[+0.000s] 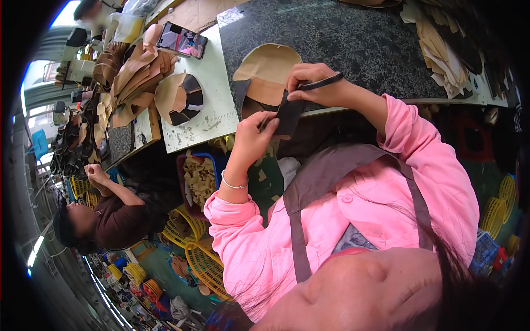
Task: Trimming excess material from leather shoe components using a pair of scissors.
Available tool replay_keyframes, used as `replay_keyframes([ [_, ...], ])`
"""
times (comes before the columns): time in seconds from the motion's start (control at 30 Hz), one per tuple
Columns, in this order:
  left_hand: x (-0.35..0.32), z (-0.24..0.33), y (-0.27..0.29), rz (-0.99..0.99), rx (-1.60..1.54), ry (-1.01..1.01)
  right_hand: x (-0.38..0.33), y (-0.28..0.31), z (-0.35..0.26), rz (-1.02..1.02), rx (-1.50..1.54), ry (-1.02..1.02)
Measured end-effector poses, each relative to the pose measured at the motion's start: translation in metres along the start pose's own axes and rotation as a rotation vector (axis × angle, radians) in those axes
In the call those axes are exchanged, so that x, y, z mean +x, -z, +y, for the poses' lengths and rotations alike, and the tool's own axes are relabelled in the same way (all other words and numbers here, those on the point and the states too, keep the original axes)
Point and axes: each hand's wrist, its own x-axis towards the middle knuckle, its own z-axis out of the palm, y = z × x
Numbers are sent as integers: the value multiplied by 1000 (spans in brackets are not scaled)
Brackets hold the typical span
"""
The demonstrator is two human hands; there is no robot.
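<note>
A shoe upper point(269, 58) with a beige rounded part, a tan patch and black side flaps lies at the front edge of a dark speckled slab point(342, 44). My left hand point(257, 132) pinches one black flap point(288, 115), which hangs over the table's edge. My right hand point(316, 83) is closed round a slender dark tool point(323, 82), whose exact kind I cannot make out. The fingertips of this hand are at the upper end of the same flap. Part of the upper is hidden behind my hands.
A similar upper point(172, 98) and a smartphone point(182, 41) are on the left, beside stacked brown pieces point(135, 71). More cut pieces point(436, 52) are piled at the right. Below the table stands a scrap-filled bin point(199, 179). A co-worker point(118, 218) sits at left near yellow baskets point(207, 267).
</note>
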Motion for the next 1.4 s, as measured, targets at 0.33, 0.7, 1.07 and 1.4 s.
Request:
replay_keyframes([
  [0.33, 9, 8, -33, 131, -29, 56, 1, -18, -5, -61, -172, -7],
  [0.7, 2, -9, -50, 219, -193, -8, 6, -18, 1, -76, -168, 51],
  [1.07, 4, 46, 16, 108, 535, -361, 7, -1, 5, -157, -106, 8],
  [1.4, 36, 27, 15, 70, 789, -565, 11, 4, 10, -125, 17, -33],
])
